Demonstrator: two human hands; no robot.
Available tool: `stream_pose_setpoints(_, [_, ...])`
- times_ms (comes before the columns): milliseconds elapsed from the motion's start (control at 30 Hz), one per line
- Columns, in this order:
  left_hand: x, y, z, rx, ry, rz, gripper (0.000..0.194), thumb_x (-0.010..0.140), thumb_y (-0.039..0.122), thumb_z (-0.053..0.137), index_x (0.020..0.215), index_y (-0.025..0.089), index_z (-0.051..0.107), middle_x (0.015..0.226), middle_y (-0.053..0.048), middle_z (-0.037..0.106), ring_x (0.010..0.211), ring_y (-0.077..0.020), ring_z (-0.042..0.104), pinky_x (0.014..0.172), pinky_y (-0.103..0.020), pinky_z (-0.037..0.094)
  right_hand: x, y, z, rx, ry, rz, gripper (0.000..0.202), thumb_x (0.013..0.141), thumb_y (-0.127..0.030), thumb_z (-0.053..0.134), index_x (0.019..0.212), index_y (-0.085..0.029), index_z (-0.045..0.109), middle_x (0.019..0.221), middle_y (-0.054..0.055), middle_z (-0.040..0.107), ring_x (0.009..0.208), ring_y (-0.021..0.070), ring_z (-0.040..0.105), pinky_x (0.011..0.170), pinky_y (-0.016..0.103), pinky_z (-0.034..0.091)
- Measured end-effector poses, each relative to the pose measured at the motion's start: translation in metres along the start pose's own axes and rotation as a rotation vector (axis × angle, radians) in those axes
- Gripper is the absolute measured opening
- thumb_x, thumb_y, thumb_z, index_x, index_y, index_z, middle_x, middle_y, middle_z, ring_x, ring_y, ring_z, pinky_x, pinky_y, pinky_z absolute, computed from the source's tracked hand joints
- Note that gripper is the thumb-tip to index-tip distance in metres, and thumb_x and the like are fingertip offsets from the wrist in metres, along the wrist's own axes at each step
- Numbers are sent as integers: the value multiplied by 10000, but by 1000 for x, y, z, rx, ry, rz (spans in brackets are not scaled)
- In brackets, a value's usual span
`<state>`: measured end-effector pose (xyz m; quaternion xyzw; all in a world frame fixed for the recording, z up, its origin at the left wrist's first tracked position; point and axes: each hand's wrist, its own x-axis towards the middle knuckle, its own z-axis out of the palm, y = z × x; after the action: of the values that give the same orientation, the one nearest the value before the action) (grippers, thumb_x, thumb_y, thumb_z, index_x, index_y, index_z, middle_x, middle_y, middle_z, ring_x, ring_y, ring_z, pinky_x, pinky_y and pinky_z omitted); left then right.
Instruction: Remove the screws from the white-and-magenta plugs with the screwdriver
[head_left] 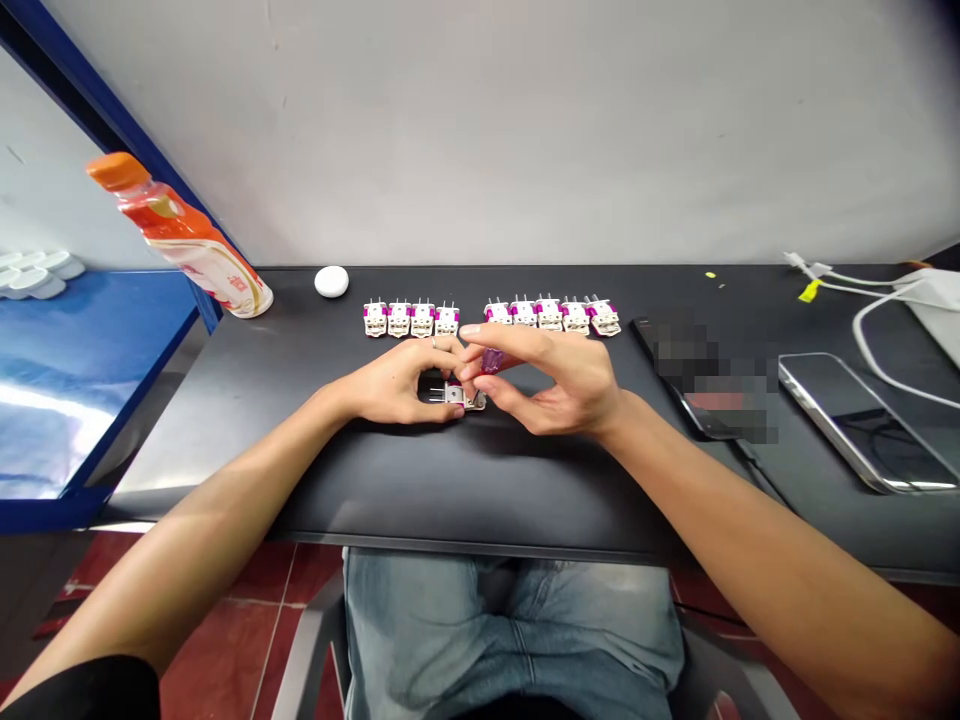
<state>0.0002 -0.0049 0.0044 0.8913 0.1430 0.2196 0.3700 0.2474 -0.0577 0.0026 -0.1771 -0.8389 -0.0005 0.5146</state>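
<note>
My left hand (409,382) rests on the dark table with its thumb and fingers closed around a small white-and-purple part with metal pins (454,394), which lies on its side. Just right of it, my right hand (559,382) pinches a small translucent purple piece (491,360) between thumb and fingers, above the white part. The fingertips of both hands nearly meet, so part of the white piece is covered. Behind the hands, similar white-and-purple pinned parts stand in a left group (411,319) and a right group (551,314).
An orange-capped bottle (187,235) stands at the table's back left, beside a white oval object (331,281). To the right lie a dark phone (675,375), partly blurred, and a silver-edged phone (870,425). White cables (862,330) run along the far right.
</note>
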Motion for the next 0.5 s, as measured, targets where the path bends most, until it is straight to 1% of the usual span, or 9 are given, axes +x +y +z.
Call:
stream_pose_setpoints(67, [0, 0, 1, -5, 8, 17, 66, 939, 198, 837, 1004, 199, 828, 1070, -63, 827, 985, -212, 753, 962, -314, 605, 1, -1, 0, 21, -14, 11, 626, 1090, -95, 712, 1684, -260, 601, 1261, 59, 901, 945, 164, 900, 859, 267, 763])
stream_pose_setpoints(100, [0, 0, 0, -2, 9, 19, 68, 937, 195, 837, 1004, 202, 830, 1085, -63, 830, 998, -213, 758, 966, -310, 605, 2, -1, 0, 15, 1, 4, 609, 1083, -93, 732, 1659, -260, 625, 1210, 47, 906, 905, 157, 893, 838, 258, 757])
stream_pose_setpoints(200, [0, 0, 0, 15, -7, -4, 49, 944, 209, 843, 990, 198, 829, 1104, -70, 835, 1040, -216, 765, 990, -307, 602, 3, -1, 1, -37, 86, -41, 541, 1023, -154, 877, 1529, -263, 720, 957, -18, 881, 727, 139, 832, 723, 233, 724])
stream_pose_setpoints(233, [0, 0, -1, 18, -8, -11, 46, 945, 214, 847, 981, 195, 826, 1090, -72, 833, 1037, -217, 763, 991, -311, 602, 3, -1, 1, -40, 92, -49, 534, 1010, -173, 901, 1509, -253, 728, 940, -16, 876, 724, 144, 829, 715, 235, 721])
stream_pose_setpoints(300, [0, 0, -1, 15, -4, -9, 51, 941, 215, 852, 975, 193, 821, 1049, -68, 825, 1008, -218, 755, 976, -319, 602, 3, 0, 1, -11, 53, -41, 537, 1037, -162, 857, 1546, -225, 701, 1071, 40, 899, 825, 164, 865, 762, 253, 736])
stream_pose_setpoints(367, [0, 0, -1, 4, -3, 1, 59, 941, 204, 846, 996, 197, 824, 1048, -63, 826, 999, -221, 755, 963, -324, 603, 3, -1, 1, 29, 6, -18, 566, 1074, -102, 755, 1620, -208, 649, 1226, 93, 896, 922, 174, 885, 812, 266, 746])
stream_pose_setpoints(400, [0, 0, -1, 0, -5, 4, 72, 942, 199, 842, 1012, 198, 827, 1069, -65, 832, 1011, -224, 759, 964, -325, 604, 3, -1, 0, 34, 0, -13, 585, 1078, -76, 729, 1639, -214, 638, 1228, 89, 895, 922, 169, 884, 816, 265, 743])
stream_pose_setpoints(433, [-1, 0, -1, 1, -9, 4, 83, 944, 200, 839, 1027, 198, 830, 1095, -68, 838, 1031, -228, 765, 971, -327, 604, 4, -2, 0, 21, 9, -19, 600, 1073, -66, 736, 1642, -229, 643, 1175, 66, 899, 883, 160, 874, 800, 257, 735])
stream_pose_setpoints(500, [0, 0, -1, 11, -13, -8, 92, 947, 207, 842, 1038, 195, 831, 1128, -75, 847, 1065, -233, 772, 994, -330, 604, 5, -3, -1, -32, 49, -51, 611, 1044, -101, 824, 1614, -267, 679, 998, 1, 884, 769, 144, 832, 739, 240, 708])
